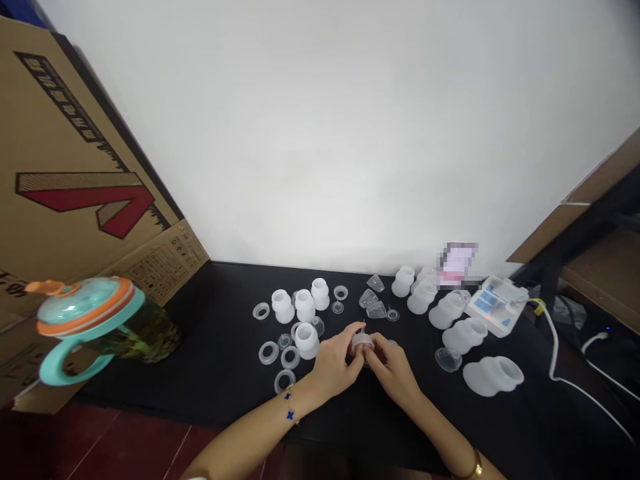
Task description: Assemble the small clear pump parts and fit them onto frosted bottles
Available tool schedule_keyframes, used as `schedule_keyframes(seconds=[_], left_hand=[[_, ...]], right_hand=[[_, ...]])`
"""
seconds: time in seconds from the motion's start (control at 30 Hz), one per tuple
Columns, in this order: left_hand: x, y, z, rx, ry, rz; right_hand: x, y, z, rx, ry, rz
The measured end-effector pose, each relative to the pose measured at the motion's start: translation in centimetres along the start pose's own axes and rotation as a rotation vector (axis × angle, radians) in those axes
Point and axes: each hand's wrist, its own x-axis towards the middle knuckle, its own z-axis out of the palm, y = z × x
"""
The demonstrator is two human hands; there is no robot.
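Near the front of the black table, both hands grip a whitish bottle collar ring (pixel 363 341) with a thin clear tip, perhaps a teat, poking up through it. My left hand (pixel 334 363) is closed with thumb and fingers on the ring's left side. From the right, my right hand (pixel 395 367) pinches the same ring. Its underside is hidden by the fingers. Left of my hands stand several small white bottles (pixel 307 341), with loose collar rings (pixel 269 353) and a clear teat (pixel 285 341) beside them. Beyond my hands lie clear caps (pixel 369 298) and another teat (pixel 393 315).
On the right, several white bottles (pixel 465 335) lie or lean in a row beside a clear cap (pixel 449 359). Behind them is a white device (pixel 497 305) with a cable (pixel 555 340). A teal-handled jug (pixel 90 313) and a large cardboard box (pixel 85 153) occupy the left.
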Motion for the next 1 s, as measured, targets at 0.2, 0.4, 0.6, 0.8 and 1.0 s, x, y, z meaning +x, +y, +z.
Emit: schedule_keyframes(seconds=[0.2,0.4,0.6,0.8,1.0], left_hand=[[-0.13,-0.11,0.34,-0.078,-0.007,-0.086],[-0.25,0.04,0.32,-0.126,-0.012,-0.101],[-0.15,0.12,0.27,-0.145,-0.016,-0.117],[0.01,0.21,0.16,-0.156,-0.014,-0.115],[0.11,-0.04,0.32,-0.143,0.014,-0.150]], right_hand=[[0.06,0.65,0.28,-0.018,0.018,0.009],[0.10,0.60,0.30,-0.017,0.029,0.011],[0.09,0.91,0.39,-0.039,0.036,0.009],[0.03,1.08,0.39,-0.046,0.029,0.010],[0.06,0.45,0.17,-0.047,-0.004,0.003]])
